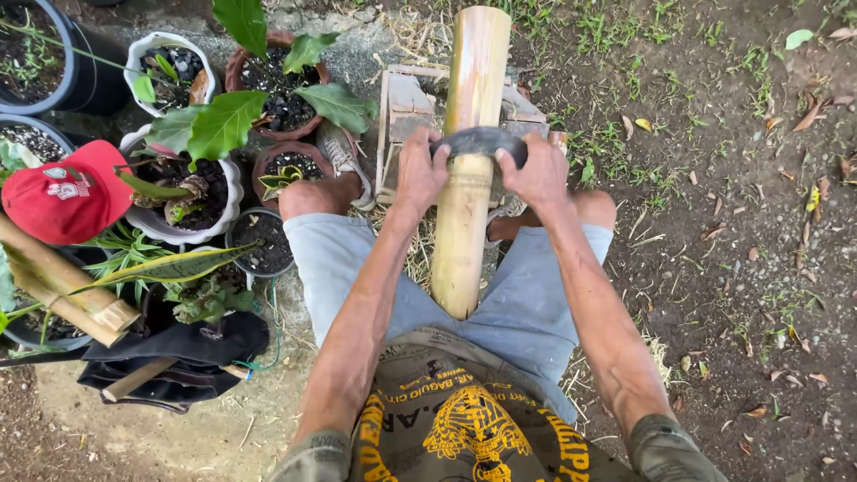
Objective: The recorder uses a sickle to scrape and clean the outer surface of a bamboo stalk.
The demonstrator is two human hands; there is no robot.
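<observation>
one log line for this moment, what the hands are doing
left hand: grips dark curved blade end | right hand: grips other end | blade: across bamboo pole | pole: between knees, on wooden stand

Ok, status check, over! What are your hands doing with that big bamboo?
Left hand and right hand both shut on dark curved tool. Tool across bamboo, which lies on wooden stand. Nothing blocking; pots off left.
</observation>
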